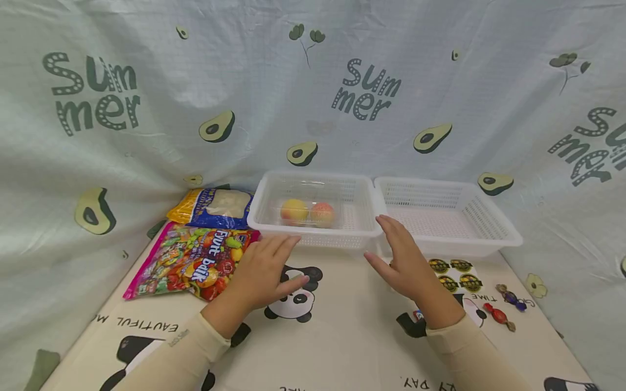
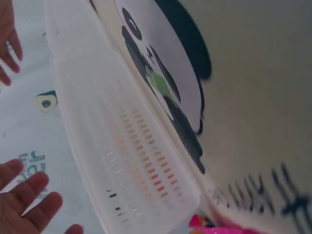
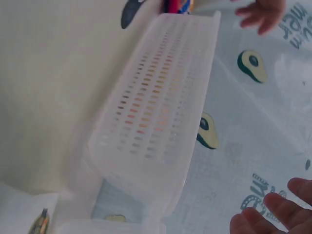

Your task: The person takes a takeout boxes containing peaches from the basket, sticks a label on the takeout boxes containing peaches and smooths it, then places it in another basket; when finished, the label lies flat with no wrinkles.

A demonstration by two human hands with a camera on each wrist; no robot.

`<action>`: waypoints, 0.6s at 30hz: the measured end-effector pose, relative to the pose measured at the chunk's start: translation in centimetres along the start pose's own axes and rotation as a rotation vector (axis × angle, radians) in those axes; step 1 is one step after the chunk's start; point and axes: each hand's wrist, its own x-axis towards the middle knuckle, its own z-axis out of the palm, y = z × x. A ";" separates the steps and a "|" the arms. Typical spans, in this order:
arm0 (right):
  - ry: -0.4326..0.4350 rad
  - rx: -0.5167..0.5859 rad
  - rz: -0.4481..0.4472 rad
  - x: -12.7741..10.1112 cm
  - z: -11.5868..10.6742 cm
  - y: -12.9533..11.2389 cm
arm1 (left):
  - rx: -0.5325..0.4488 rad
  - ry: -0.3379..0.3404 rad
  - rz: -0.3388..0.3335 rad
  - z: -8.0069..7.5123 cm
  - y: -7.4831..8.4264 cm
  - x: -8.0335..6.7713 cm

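My left hand (image 1: 265, 271) is held with fingers extended in front of the left white basket (image 1: 337, 233), beside a Fruit balk candy bag (image 1: 205, 260). In that basket sits a clear plastic container with a yellow-red peach (image 1: 294, 210) and a pinker peach (image 1: 322, 214). Fingers spread, my right hand (image 1: 401, 260) is near the same basket's right front corner and holds nothing. The right white basket (image 1: 425, 214) stands alongside. Through the left basket's slots, the wrist views show patches of the fruit's colour.
A blue and yellow food bag (image 1: 220, 207) lies behind the candy bag. Round gold and black stickers (image 1: 459, 274) lie right of my right hand. A red wrapped candy (image 1: 499, 316) and a purple one (image 1: 511, 297) lie farther right. A patterned curtain (image 1: 313, 81) hangs behind the baskets.
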 end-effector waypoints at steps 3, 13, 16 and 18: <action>-0.014 0.087 0.093 1.1 0.3 0.3 | -0.092 -0.054 -0.108 0.5 0.2 0.1; -0.102 0.343 0.351 5.9 1.7 1.7 | -0.478 -0.138 -0.503 2.2 0.0 1.1; -0.153 0.360 0.421 7.3 2.3 2.0 | -0.623 -0.107 -0.633 2.6 -0.5 1.3; -0.181 0.365 0.466 8.3 2.7 2.1 | -0.700 -0.073 -0.710 2.8 -0.8 1.5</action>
